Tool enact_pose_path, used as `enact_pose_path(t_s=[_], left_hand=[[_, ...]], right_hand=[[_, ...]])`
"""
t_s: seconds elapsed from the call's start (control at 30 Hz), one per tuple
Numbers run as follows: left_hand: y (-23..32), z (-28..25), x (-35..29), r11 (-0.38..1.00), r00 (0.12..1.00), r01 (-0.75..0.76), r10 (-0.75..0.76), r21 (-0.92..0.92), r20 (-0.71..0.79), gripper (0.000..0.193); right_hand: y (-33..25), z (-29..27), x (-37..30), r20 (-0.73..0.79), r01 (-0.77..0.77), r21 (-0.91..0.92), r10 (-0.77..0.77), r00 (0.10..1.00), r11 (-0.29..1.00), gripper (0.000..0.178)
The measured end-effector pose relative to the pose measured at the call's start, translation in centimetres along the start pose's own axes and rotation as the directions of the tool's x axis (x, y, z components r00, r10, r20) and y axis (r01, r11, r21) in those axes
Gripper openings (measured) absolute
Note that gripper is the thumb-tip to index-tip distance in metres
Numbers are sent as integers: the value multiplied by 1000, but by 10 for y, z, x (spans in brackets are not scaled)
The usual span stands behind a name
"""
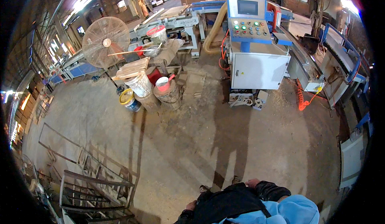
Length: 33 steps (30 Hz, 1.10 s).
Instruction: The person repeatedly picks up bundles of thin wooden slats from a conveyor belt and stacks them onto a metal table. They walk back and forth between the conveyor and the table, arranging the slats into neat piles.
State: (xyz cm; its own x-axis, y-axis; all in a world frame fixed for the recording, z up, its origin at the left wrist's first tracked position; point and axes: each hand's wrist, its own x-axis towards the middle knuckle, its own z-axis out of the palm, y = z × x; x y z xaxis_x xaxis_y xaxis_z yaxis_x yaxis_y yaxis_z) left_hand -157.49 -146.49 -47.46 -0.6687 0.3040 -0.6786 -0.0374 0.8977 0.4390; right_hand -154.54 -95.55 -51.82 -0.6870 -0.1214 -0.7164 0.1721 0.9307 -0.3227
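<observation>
Both my arms hang at my sides in dark sleeves. My left hand [191, 205] shows only as a small patch at the lower edge, beside my dark apron [226, 204]. On the other side of the apron, my right hand [252, 182] is partly in sight, low over the concrete floor. Its fingers are too small and too hidden to make out, as are the left hand's. No object shows in either hand. The nearest thing to my left is a rusty metal rack [96, 182] standing on the floor.
Ahead stands a white control cabinet [256, 69] with a button panel [250, 28] and screen. Orange coiled hose [301, 99] lies beside machinery at right. Front left are a large fan [106, 42], a yellow-rimmed bucket [129, 98], a red-and-white pot [163, 84] and stacked wood strips [132, 68].
</observation>
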Motion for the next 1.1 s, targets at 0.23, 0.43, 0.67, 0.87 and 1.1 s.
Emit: enact_pose_path(t_s=[0.23, 0.43, 0.67, 0.87, 1.1], left_hand=[[0, -7, -19, 995, 999, 25, -23, -97, 22, 42], [-17, -10, -33, 998, 997, 59, -59, 4, 55, 44], [-12, 1, -31, 998, 998, 56, -55, -25, 31, 46], [-32, 19, -20, 970, 974, -205, 190, -132, -121, 47], [0, 5, -40, 985, 999, -39, 38, -166, -10, 51]], right_hand=[[6, 6, -5, 30, 71, -57, -69, 997, 996, 36], [-14, 8, 0, -27, 252, -131, -258, 966, 959, 35], [-8, 1, -12, -50, 240, -139, -249, 967, 961, 35], [-7, -6, -19, -47, 296, -220, -313, 948, 929, 32], [21, 0, -20, -18, 340, -202, -351, 936, 919, 31]])
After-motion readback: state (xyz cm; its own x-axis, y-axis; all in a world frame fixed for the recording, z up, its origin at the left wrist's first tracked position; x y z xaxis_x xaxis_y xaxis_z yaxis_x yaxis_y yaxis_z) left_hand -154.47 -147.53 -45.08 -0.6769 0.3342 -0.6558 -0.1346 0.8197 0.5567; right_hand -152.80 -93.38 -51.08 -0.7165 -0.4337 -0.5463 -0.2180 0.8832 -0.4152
